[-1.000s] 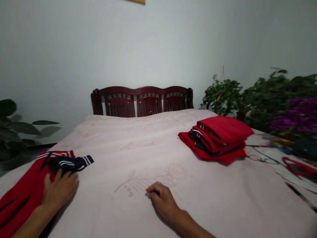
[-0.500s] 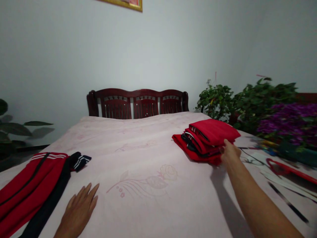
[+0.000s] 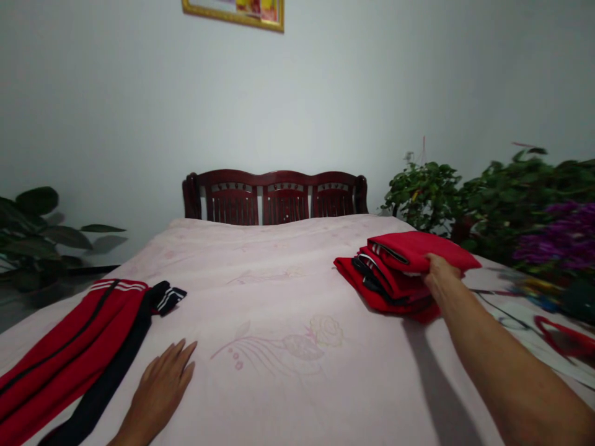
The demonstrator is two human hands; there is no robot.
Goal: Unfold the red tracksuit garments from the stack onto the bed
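Observation:
At the right of the bed is a stack of folded red clothes with dark and white-striped parts showing at its left side. My right hand grips the near right edge of the top folded red garment; the thumb is on top and the other fingers are hidden. My left hand is open, palm down over the bed sheet, its fingers stretched out and holding nothing. Left of it lies a red jacket with a dark stripe, white bands and a navy part.
A pale pink flowered sheet covers the bed. A dark wooden headboard stands at the far end. Potted plants line the right side, with another plant at left. Cords and a red-rimmed item lie at the right edge.
The whole view has shifted, so things sit further right. My right hand has moved from the stack's side onto the top garment's edge. My left hand stays flat near the jacket.

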